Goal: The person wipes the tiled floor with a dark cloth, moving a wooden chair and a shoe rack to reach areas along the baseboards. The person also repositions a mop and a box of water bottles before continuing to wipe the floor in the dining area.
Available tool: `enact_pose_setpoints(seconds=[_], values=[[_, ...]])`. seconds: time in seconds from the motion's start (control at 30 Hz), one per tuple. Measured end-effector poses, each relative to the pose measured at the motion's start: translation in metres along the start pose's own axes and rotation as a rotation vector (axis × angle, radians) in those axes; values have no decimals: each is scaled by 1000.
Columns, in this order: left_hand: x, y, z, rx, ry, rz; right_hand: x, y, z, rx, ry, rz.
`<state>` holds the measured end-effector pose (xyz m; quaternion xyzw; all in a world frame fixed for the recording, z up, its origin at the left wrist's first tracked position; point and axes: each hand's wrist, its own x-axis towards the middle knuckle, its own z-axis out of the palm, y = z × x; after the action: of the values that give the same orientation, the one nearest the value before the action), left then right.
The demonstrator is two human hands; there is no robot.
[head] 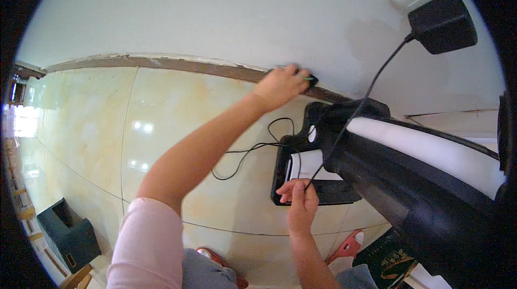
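My left hand point(282, 85) reaches out to the foot of the wall. Its fingers curl over a small black object point(312, 82) with a thin green line near it; the hand hides most of it, and its kind is unclear. Lower down, my right hand point(301, 204) pinches a black power cord point(373, 81) between thumb and fingers. That cord runs up to a black power adapter point(442, 22) at the wall. Loose loops of black cord point(242, 164) lie on the tiles beside a black base point(282, 168), where a black and white upright floor cleaner point(420, 147) stands.
A worn brown baseboard point(194, 67) edges the pale wall point(226, 18) above glossy tiles point(173, 111). At lower left is a dark green box point(70, 234). A dark printed box point(387, 258) lies at lower right, near my foot in a red slipper point(347, 246).
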<state>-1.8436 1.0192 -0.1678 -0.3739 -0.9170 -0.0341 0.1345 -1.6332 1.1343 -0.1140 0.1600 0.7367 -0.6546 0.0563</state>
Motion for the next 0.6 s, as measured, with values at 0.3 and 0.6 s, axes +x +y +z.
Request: enact_pose_setpoints(seconds=[0.3,0.6], values=[[-211,-88,-62,12,-165,-851,4,12,5,-61,1,-66],[-192,56,-106,-1920,-240,-874,-27,8,-9,30,-185,-19]])
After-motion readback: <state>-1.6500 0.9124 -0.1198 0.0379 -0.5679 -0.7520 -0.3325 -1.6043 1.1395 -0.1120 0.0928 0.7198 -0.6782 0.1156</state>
